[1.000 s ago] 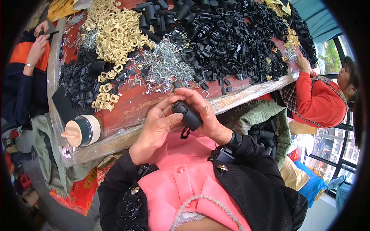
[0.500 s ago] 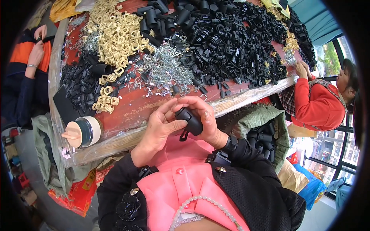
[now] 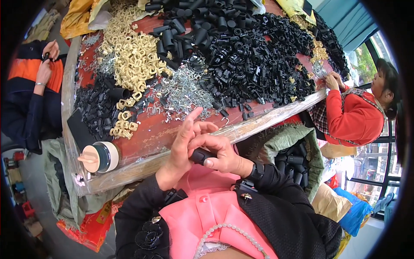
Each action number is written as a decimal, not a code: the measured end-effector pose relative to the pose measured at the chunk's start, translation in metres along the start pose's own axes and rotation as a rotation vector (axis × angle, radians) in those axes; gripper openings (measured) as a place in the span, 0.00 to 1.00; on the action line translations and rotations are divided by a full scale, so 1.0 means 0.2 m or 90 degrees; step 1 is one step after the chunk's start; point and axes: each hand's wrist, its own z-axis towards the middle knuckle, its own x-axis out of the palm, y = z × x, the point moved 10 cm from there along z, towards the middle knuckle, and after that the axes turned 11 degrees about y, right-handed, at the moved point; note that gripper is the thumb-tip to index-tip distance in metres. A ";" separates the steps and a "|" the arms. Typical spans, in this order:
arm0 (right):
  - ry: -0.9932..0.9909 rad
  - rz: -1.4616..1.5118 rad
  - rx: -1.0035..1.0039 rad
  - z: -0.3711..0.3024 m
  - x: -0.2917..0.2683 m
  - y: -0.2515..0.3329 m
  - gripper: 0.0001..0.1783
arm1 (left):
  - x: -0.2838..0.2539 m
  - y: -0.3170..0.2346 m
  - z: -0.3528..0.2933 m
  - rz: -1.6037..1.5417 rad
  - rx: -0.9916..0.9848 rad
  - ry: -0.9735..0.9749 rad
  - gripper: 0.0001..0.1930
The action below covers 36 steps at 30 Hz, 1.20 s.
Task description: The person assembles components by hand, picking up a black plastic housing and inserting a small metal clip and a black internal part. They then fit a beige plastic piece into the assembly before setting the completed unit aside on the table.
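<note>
In front of my chest, my right hand [image 3: 224, 156] grips a small black plastic cylinder [image 3: 199, 156], thumb below and fingers curled over it. My left hand [image 3: 180, 144] is raised with its fingers stretched apart, its palm side against the cylinder's left end. Part of the cylinder is hidden by my fingers. Beyond my hands, on the red tabletop [image 3: 148, 144], lies a heap of bent metal wire pieces [image 3: 183, 93]. Left of that are cream-gold plastic buckles [image 3: 136, 58], and to the right spreads a big pile of small black plastic parts [image 3: 250, 64].
A wooden edge [image 3: 133, 172] runs along the table's near side. A lidded jar [image 3: 101, 157] stands at the left corner beside a black flat plate [image 3: 82, 129]. An open sack [image 3: 276, 149] of black cylinders sits at my right. Two co-workers, one in red [image 3: 351, 114], sit at the sides.
My right hand has turned and closed over the black cylinder, which now lies more sideways. My left thumb has come off it and the left fingers have straightened. The view has shifted slightly.
</note>
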 end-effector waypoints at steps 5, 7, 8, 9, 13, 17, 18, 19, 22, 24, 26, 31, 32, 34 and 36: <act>-0.004 -0.158 -0.064 -0.03 -0.02 0.11 0.33 | 0.11 -0.01 0.01 0.133 0.016 0.034 0.34; -0.035 -0.083 -0.015 -0.06 -0.10 0.11 0.33 | 0.11 0.03 0.03 0.087 -0.004 0.017 0.33; -0.055 -0.003 0.031 -0.08 -0.12 0.09 0.34 | 0.11 0.05 0.02 0.085 -0.011 0.016 0.33; -0.076 0.076 0.077 -0.13 -0.14 0.07 0.35 | 0.10 0.08 0.03 0.031 -0.011 0.006 0.32; -0.235 -0.151 0.097 -0.51 -0.43 0.31 0.36 | 0.01 0.11 0.06 -0.070 -0.021 -0.018 0.30; -0.306 -0.345 0.343 -1.14 -0.59 0.42 0.28 | -0.06 0.15 0.06 -0.039 -0.064 -0.028 0.26; -0.312 -0.346 0.347 -1.16 -0.59 0.43 0.28 | -0.06 0.18 0.06 -0.035 -0.081 -0.020 0.25; -0.321 -0.510 0.435 -1.18 -0.60 0.45 0.25 | -0.06 0.21 0.06 -0.031 -0.098 -0.012 0.23; -0.324 -0.855 0.539 -1.13 -0.63 0.50 0.19 | -0.05 0.25 0.05 -0.029 -0.123 -0.007 0.20; -0.331 -0.862 0.381 -0.88 -0.66 0.49 0.16 | -0.05 0.26 0.04 -0.021 -0.138 -0.006 0.19; -0.337 -0.844 0.278 -0.64 -0.70 0.46 0.16 | -0.09 0.25 0.02 0.014 -0.142 -0.036 0.18; -0.303 -0.965 0.324 -0.38 -0.97 0.21 0.14 | -0.11 0.21 -0.01 0.024 -0.135 -0.059 0.16; -0.297 -1.002 0.364 -0.36 -1.00 0.18 0.14 | -0.11 0.21 -0.01 0.024 -0.135 -0.062 0.16; -0.277 -1.036 0.399 -0.34 -1.01 0.14 0.14 | -0.12 0.20 -0.01 0.029 -0.132 -0.065 0.16; -0.280 -0.998 0.325 -0.35 -0.94 0.20 0.14 | -0.13 0.19 -0.02 0.027 -0.130 -0.073 0.16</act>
